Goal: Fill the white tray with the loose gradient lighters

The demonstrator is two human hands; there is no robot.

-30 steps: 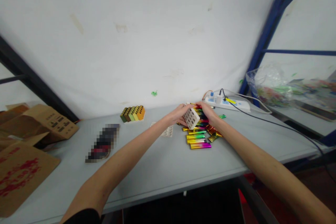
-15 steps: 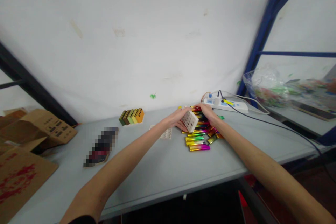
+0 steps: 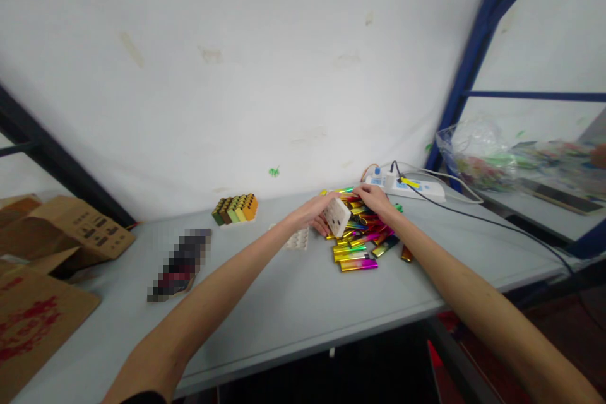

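Observation:
My left hand grips a white tray with round holes, tilted up on its edge beside a heap of shiny multicoloured lighters. At the back of the heap is my right hand, its fingers bent down on the lighters; whether it has hold of one is too small to tell. A second white holed tray lies flat on the table, left of my left hand. Further left, near the wall, stands a block of green, yellow and orange lighters in rows.
A white power strip with cables lies behind the heap at the right. Open cardboard boxes stand at the far left, near a dark pixelated object. Blue frame posts and a plastic bag are at the right.
The held tray has turned slightly and more lighters show beside it. My right hand has shifted a little left at the back of the heap. The view has shifted slightly.

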